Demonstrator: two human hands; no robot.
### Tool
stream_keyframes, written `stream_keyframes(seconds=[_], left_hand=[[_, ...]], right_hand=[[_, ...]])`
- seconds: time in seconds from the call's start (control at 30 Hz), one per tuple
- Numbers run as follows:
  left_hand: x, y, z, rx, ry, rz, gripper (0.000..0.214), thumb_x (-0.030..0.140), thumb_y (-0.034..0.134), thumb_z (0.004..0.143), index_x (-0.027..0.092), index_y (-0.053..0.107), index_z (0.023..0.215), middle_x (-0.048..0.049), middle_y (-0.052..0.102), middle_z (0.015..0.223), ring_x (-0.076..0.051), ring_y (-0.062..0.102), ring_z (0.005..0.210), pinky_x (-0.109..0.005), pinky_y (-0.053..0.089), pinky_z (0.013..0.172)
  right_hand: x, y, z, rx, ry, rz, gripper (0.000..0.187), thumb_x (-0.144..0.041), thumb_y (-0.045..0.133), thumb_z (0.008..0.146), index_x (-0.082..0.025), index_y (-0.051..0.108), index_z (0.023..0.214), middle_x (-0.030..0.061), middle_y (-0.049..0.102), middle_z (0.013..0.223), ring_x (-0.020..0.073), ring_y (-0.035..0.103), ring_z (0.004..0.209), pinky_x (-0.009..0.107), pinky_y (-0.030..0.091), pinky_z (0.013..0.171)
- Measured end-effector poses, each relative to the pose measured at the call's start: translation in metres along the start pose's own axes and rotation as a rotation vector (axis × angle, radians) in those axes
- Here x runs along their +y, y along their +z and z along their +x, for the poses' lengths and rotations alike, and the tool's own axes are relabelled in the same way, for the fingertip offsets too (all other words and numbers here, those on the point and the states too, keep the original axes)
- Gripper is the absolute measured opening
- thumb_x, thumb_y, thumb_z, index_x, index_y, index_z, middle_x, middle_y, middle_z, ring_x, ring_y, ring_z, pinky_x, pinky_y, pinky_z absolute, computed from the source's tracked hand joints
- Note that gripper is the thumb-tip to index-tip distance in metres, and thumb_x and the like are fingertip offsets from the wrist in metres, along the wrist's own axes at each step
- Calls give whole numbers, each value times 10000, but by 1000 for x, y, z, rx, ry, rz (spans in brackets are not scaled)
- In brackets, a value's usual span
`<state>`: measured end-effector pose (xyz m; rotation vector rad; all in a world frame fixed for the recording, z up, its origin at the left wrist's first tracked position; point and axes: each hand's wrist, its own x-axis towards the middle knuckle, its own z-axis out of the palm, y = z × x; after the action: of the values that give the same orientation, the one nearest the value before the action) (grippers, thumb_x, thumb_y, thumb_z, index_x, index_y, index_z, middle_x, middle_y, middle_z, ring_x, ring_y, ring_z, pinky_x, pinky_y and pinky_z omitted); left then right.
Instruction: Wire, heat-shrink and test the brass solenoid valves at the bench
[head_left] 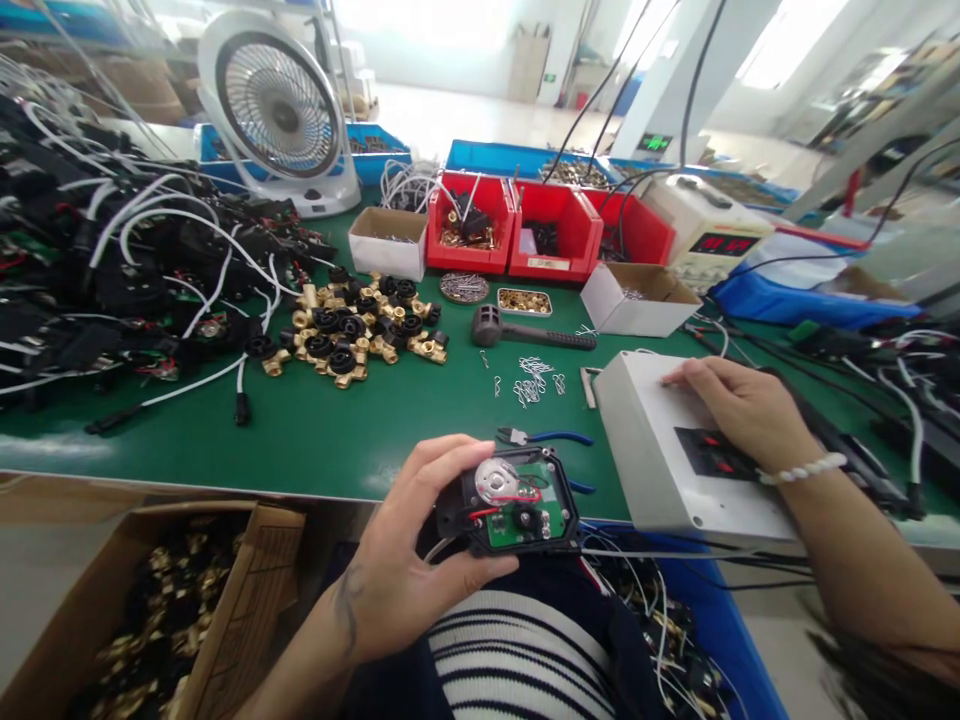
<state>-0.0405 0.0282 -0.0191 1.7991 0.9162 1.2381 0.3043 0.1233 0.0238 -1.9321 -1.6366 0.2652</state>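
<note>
My left hand point(405, 550) is closed around an open black motor housing point(574, 510), held above the table's front edge. Inside the housing show a green circuit board point(495, 528), a round silver motor point(496, 482) and red wires. My right hand point(739, 405) rests over the top of a light grey control box point(652, 440) with a black panel. Its fingertips are drawn together on the box's far side; whatever lies under them is hidden. Blue-handled cutters point(559, 437) lie just behind the housing, and part of a second blue handle shows beside it.
On the green table lie metal clips point(531, 385), a black hammer point(525, 330) and brass fittings point(352, 330). Red bins point(555, 265), a power supply point(705, 225) and a fan point(277, 110) stand behind. Cabled black units point(112, 260) pile up left. Below are a carton point(247, 600) and blue bin point(739, 640).
</note>
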Motion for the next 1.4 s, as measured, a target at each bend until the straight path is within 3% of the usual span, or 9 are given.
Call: stream_keyframes(seconds=[0.2,0.3,0.4,0.53,0.83,1.07,1.2,1.3,1.4], left_hand=[[4,-5,-3,-23,50,5,610,258,728,835,294,462,1383,-82,535,1311,-202,513,1250,-325,479,1072],[6,-7,-4,-36,108,63,592,239,710,851,289,456,1384,-77,547,1316,-190,518,1258,-312,481,1071],[10,-6,-3,-42,190,160,575,217,694,865,259,448,1384,-69,548,1326,-156,514,1260,-261,450,1090],[14,-3,2,-56,314,292,464,184,649,895,194,488,1330,-73,578,1278,-131,515,1231,-216,401,1111],[9,-4,1,-71,319,307,460,230,652,894,189,495,1325,-96,618,1239,-172,551,1190,-290,467,1066],[-21,-12,8,-159,-31,294,562,387,648,888,232,443,1388,-114,580,1323,-224,565,1232,-387,493,1051],[-58,-43,25,109,-123,562,433,419,459,978,183,497,1339,-120,615,1284,-213,586,1209,-379,489,1043],[-85,-91,45,463,-171,784,418,379,428,963,117,526,1274,-190,572,1298,-281,507,1281,-468,391,1118],[-105,-140,62,579,-255,845,446,257,474,886,53,495,1282,-263,434,1426,-355,354,1396,-539,256,1178]], right_hand=[[-7,-12,-6,187,-38,-62,152,-239,637,892,-123,733,871,120,731,931,180,653,860,333,453,835],[-32,-18,-32,345,-126,256,259,-358,634,907,-146,716,1031,135,720,980,197,677,902,371,488,891],[-70,-9,-73,-70,-103,860,380,-505,653,883,-252,671,1166,101,714,1099,230,667,1050,420,494,977],[-109,18,-117,-620,26,1034,512,-588,617,876,-272,624,1280,87,693,1190,256,646,1102,426,518,959],[-109,49,-127,-550,130,1185,275,-463,724,835,-238,741,992,22,711,930,142,635,808,217,523,704],[-108,84,-118,-608,218,1135,506,-585,682,827,-219,645,1174,74,694,1098,198,657,988,287,555,828],[-104,114,-114,-609,189,1051,710,-485,798,730,-197,502,1308,142,565,1363,257,616,1170,389,522,1000],[-99,131,-114,-537,106,894,632,-462,692,816,-193,479,1346,153,555,1368,270,617,1175,432,525,1012],[-96,137,-116,-404,-73,606,533,-400,614,864,-190,519,1344,148,515,1408,297,547,1253,498,478,1057]])
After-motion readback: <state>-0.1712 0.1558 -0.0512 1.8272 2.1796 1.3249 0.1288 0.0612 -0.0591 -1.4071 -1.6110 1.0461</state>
